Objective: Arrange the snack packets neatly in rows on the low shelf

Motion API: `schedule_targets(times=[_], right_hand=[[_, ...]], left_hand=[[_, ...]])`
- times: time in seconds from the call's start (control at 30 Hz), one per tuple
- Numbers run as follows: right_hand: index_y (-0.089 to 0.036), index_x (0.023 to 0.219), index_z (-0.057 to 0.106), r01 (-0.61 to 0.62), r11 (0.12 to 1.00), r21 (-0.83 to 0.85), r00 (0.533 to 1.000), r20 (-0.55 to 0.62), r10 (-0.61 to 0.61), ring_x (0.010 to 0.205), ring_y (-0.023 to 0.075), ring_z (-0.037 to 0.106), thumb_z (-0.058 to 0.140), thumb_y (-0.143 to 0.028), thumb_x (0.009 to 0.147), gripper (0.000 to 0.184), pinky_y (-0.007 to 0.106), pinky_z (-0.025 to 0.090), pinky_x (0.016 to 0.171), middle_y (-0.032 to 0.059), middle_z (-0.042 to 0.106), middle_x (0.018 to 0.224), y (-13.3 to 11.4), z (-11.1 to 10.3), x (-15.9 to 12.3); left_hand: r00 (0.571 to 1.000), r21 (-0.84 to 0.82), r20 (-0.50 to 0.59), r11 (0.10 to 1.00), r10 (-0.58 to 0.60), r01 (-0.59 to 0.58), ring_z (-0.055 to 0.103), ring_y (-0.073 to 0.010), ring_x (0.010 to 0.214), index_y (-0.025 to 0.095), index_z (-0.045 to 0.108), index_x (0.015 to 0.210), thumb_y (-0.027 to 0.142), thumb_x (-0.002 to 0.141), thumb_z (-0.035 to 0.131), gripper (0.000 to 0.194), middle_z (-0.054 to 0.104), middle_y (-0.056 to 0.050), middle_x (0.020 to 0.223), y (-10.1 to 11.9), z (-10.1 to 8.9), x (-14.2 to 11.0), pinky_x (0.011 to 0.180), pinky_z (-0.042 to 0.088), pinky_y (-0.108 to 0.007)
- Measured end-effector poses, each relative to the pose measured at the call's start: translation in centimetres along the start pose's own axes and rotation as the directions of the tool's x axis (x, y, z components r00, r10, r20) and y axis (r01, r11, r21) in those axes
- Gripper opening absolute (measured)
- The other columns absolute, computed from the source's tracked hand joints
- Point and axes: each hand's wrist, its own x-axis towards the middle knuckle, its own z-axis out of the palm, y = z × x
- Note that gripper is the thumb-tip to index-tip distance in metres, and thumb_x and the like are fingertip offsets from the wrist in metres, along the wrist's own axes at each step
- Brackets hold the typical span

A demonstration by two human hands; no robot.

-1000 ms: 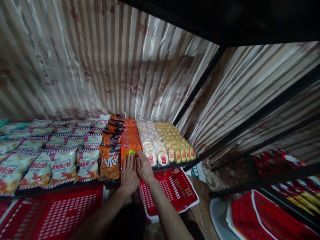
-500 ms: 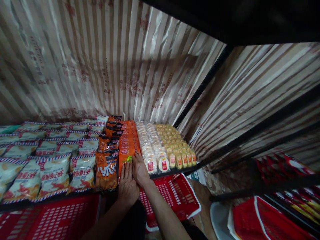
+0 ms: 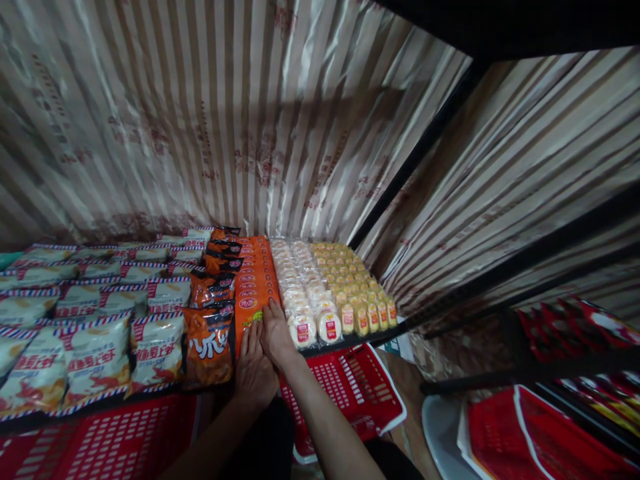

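My left hand lies with fingers stretched out against the front of a row of orange snack packets. Close beside it, my right hand also rests flat on the front packet, over its right side. Both hands cover much of that packet's lower part. To their left stand black-and-orange snack bags in a row. On the right, clear-wrapped round white pastries sit in rows, followed by small yellow wrapped cakes.
White snack bags fill the shelf's left part. Below the shelf are a red basket and another red basket. A black metal post slants up at the right. Striped sheeting hangs behind.
The view has shifted slightly, with the shelf goods appearing a little further left. Both hands remain flat against the orange packets.
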Motion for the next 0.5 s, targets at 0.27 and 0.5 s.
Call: schedule_targets(times=[0.27, 0.5], right_hand=[[-0.011, 0.121, 0.053, 0.081, 0.994, 0.072, 0.996, -0.045, -0.078, 0.131, 0.0220, 0.034, 0.039, -0.009, 0.082, 0.042, 0.045, 0.029, 0.110, 0.0131, 0.055, 0.124, 0.8, 1.0, 0.4], [-0.017, 0.124, 0.053, 0.097, 0.987, 0.130, 0.995, -0.052, -0.091, 0.129, 0.0217, 0.037, 0.045, -0.016, 0.083, 0.042, 0.045, 0.028, 0.110, 0.0094, 0.054, 0.127, 0.5, 1.8, 0.0]], left_hand=[[0.995, -0.005, -0.096, 1.000, -0.003, 0.003, 0.028, -0.0298, 0.132, 0.010, 0.031, 0.139, 0.034, 0.082, 0.043, 0.063, 0.039, -0.014, 0.141, 0.0, -0.4, 0.5, 0.108, 0.023, -0.046], [0.996, -0.013, -0.093, 1.000, 0.009, -0.010, 0.028, -0.0313, 0.132, 0.012, 0.036, 0.136, 0.038, 0.082, 0.046, 0.062, 0.042, -0.014, 0.139, 0.0, -0.5, 0.5, 0.107, 0.024, -0.047]])
